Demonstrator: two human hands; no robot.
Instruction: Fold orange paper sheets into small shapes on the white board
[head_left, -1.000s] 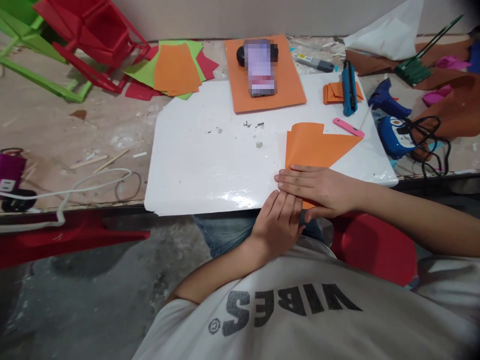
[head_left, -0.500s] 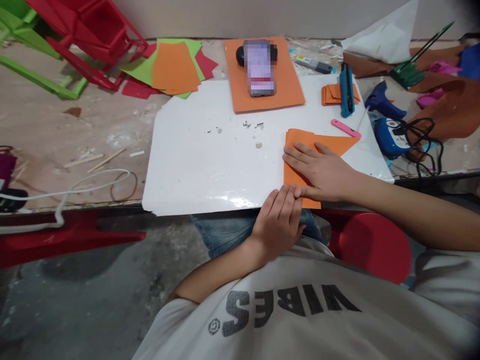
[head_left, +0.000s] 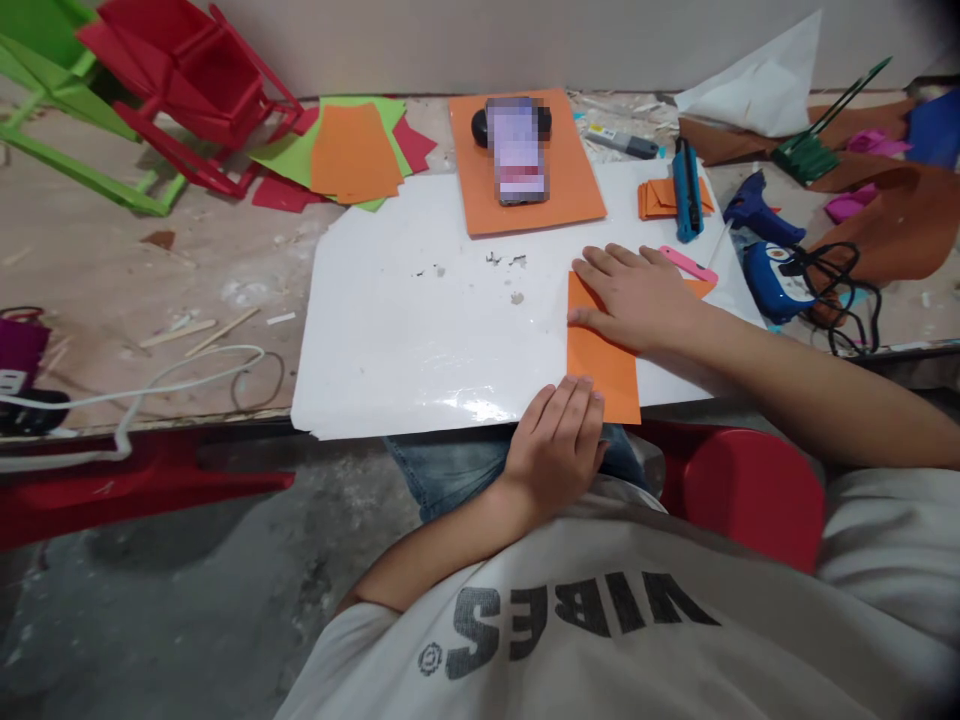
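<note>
A folded orange sheet of paper (head_left: pixel 611 368) lies at the front right of a white board (head_left: pixel 397 340). Flat on its upper part rests my right hand (head_left: pixel 637 295), fingers spread, the fingertips near the far edge and the thumb at the left edge. My left hand (head_left: pixel 559 435) presses the near left corner with its fingers stretched out side by side. A pointed orange flap shows to the right, partly under my right hand. Just beyond my right hand lies a pink cutter (head_left: pixel 688 265).
At the back, a phone (head_left: pixel 519 150) rests on an orange sheet stack (head_left: pixel 577 200). A blue stapler (head_left: pixel 686 190) overlaps small folded orange pieces (head_left: pixel 656 198). To the right are a blue glue gun (head_left: pixel 763 210) and a corded blue device (head_left: pixel 780 280). Red and green paper chairs (head_left: pixel 199 90) stand left.
My right hand has slid away from me along the paper towards its far edge, uncovering the lower part. My left hand stays at the near corner. The view has shifted slightly.
</note>
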